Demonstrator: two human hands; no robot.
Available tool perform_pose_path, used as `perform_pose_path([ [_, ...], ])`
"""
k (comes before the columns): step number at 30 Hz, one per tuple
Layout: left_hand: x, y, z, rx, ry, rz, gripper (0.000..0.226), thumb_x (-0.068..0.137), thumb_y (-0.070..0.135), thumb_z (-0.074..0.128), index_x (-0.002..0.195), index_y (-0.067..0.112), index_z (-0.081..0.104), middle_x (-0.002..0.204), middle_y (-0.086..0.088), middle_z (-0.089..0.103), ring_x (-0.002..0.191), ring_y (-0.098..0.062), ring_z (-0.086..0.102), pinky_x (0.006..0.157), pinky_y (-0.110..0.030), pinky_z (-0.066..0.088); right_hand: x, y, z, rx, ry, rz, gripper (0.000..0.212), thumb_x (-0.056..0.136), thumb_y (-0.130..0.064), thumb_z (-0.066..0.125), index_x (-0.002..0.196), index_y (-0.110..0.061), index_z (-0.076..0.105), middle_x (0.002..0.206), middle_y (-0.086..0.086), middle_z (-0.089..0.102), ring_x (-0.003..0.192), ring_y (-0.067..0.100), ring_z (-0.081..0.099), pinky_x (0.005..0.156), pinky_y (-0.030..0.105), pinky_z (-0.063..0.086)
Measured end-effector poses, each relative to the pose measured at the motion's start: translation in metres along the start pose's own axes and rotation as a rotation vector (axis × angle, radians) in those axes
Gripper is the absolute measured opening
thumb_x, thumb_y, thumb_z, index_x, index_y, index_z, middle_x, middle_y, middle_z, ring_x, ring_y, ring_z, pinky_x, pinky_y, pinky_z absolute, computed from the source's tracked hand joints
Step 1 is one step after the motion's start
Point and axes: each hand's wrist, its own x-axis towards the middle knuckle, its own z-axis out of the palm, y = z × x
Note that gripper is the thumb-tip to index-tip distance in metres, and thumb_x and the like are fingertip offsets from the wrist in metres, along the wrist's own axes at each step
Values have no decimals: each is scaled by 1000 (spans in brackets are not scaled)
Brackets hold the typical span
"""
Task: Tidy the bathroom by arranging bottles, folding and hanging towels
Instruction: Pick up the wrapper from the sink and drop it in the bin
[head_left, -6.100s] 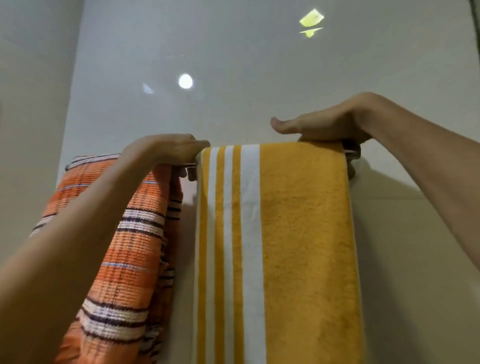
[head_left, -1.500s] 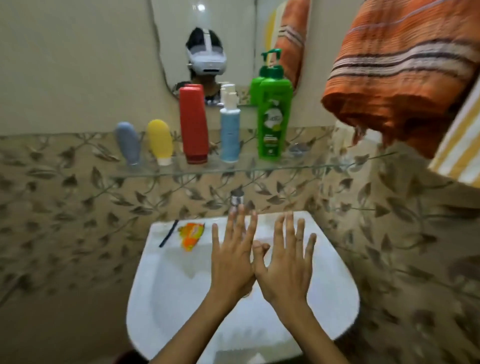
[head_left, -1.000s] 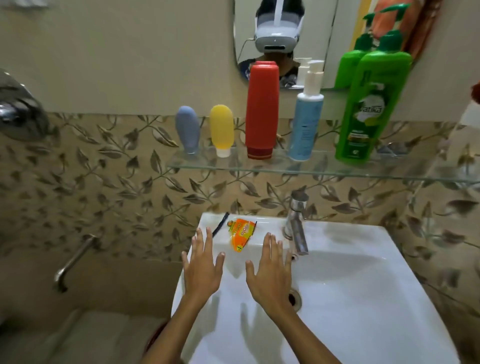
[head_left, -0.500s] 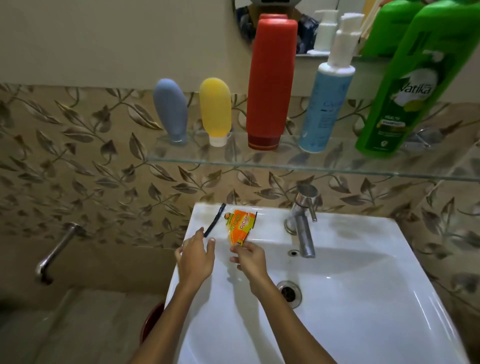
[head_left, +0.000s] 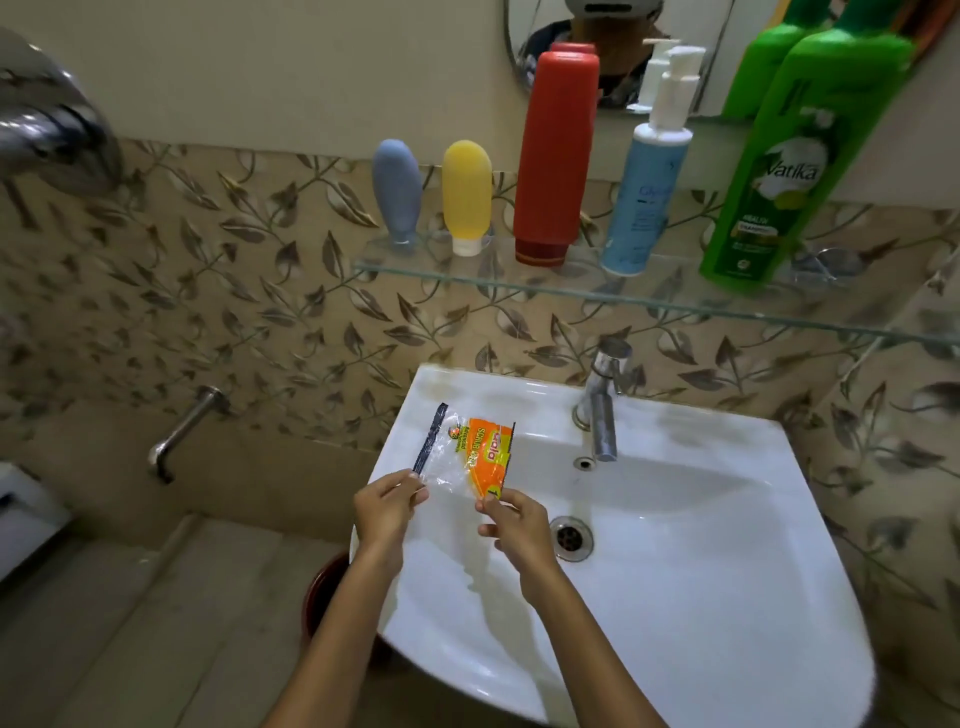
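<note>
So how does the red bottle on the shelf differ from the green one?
The red bottle is plain, with no label showing; the green bottle carries a white Vatika label. The red one stands upside down on its darker cap near the middle of the glass shelf; the green one is bigger and nearer the right end. Both are tall and stand on that shelf.

A white sink (head_left: 701, 545) sits against beige wall tiles (head_left: 208, 291) patterned with grey-brown leaves. On the glass shelf (head_left: 571, 293), left to right: grey-blue tube (head_left: 397, 192), yellow tube (head_left: 466, 192), red bottle (head_left: 555, 156), pale blue pump bottle (head_left: 644, 202), green bottle (head_left: 789, 171). An orange wrapper (head_left: 485, 457) has yellow lettering.
</note>
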Motion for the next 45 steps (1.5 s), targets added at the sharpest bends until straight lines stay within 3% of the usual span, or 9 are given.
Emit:
perform_pose_path([
  [3, -27, -7, -19, -106, 29, -35, 17, 84, -6, 60, 100, -9, 63, 73, -9, 62, 48, -5, 64, 45, -8, 46, -22, 15, -2, 8, -7, -27, 8, 92, -15, 57, 92, -16, 65, 86, 0, 68, 59, 11, 58, 53, 10, 42],
  [11, -98, -29, -100, -243, 211, -39, 22, 85, -5, 60, 107, -8, 59, 90, -19, 64, 55, -9, 65, 62, -14, 55, -81, 56, 36, 43, -104, -42, 16, 90, -12, 62, 105, -6, 63, 88, 9, 71, 61, 14, 64, 61, 21, 54],
  [16, -113, -41, -158, -228, 348, -26, 27, 85, -6, 59, 111, -9, 57, 79, -11, 63, 46, -1, 63, 53, -8, 52, -104, 76, 78, -48, -235, -61, 10, 90, -16, 63, 100, -14, 65, 78, -7, 69, 69, 12, 69, 61, 18, 56],
  [24, -85, -70, -214, -216, 428, -141, 30, 82, -4, 63, 111, -8, 58, 90, -17, 66, 67, -15, 64, 51, -9, 52, -92, 119, 125, -163, -360, 73, 14, 93, -9, 58, 104, -4, 63, 75, 0, 68, 60, 6, 65, 60, 17, 55],
  [31, -9, -114, -269, 67, 296, -343, 20, 80, 2, 67, 101, 2, 66, 99, -15, 65, 88, -26, 59, 77, -33, 47, -51, 163, 181, -284, -324, 281, 11, 93, -3, 54, 98, -1, 63, 75, 7, 61, 56, 12, 55, 49, 15, 46],
  [37, 69, -155, -290, 281, 108, -474, 14, 79, 0, 68, 93, -3, 69, 69, -9, 62, 58, -16, 50, 52, -24, 38, -6, 206, 213, -402, -194, 484, 15, 95, -7, 52, 82, -14, 57, 61, 0, 50, 53, 10, 45, 47, 19, 39],
  [39, 98, -176, -289, 355, 52, -478, 17, 76, -7, 68, 93, -11, 68, 75, -17, 66, 56, -17, 51, 48, -18, 40, 17, 228, 219, -430, -171, 571, 16, 97, -11, 49, 83, -17, 55, 62, -1, 49, 54, 9, 45, 50, 20, 38],
  [41, 131, -212, -287, 401, 33, -489, 19, 74, -11, 68, 93, -14, 67, 90, -31, 67, 69, -28, 62, 55, -17, 46, 44, 258, 226, -439, -160, 667, 19, 98, -15, 47, 81, -21, 52, 64, -2, 47, 55, 7, 44, 50, 17, 36],
  [45, 190, -295, -274, 474, -15, -516, 17, 77, -2, 70, 92, -9, 70, 94, -28, 69, 94, -41, 64, 81, -41, 50, 102, 327, 234, -449, -52, 732, 22, 93, -13, 55, 72, -20, 54, 66, 2, 54, 54, 10, 51, 49, 22, 37],
])
